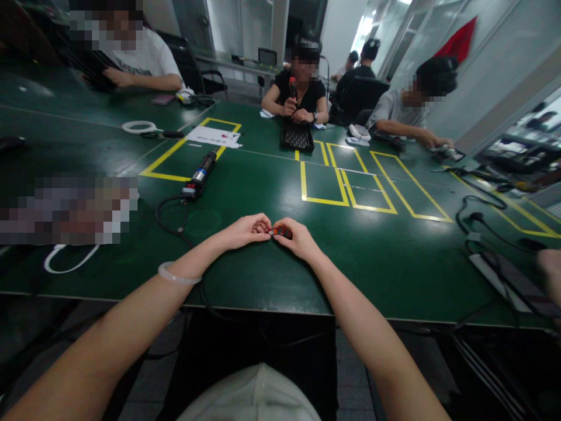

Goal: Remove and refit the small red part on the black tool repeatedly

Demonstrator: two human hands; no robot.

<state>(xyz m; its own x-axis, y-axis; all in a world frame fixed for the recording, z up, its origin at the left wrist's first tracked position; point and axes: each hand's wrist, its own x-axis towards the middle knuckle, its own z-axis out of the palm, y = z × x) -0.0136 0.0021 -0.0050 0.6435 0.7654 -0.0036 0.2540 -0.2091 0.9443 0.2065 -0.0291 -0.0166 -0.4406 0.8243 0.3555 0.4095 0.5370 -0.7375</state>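
Close together above the green table, my two hands meet at their fingertips. Between them is a small orange-red piece with a grey bit beside it, too small to name. My left hand is closed, its thumb and forefinger pinching at the left side of the piece; a pale bangle circles that wrist. The fingers of my right hand curl round the piece from the right, and something dark with orange shows inside them. Most of what the fingers hold is hidden.
A corded electric screwdriver lies ahead to the left, its black cable looping toward the table's front edge. Yellow tape outlines mark the table. A black tray stands before a co-worker opposite. Cables and a flat device lie right.
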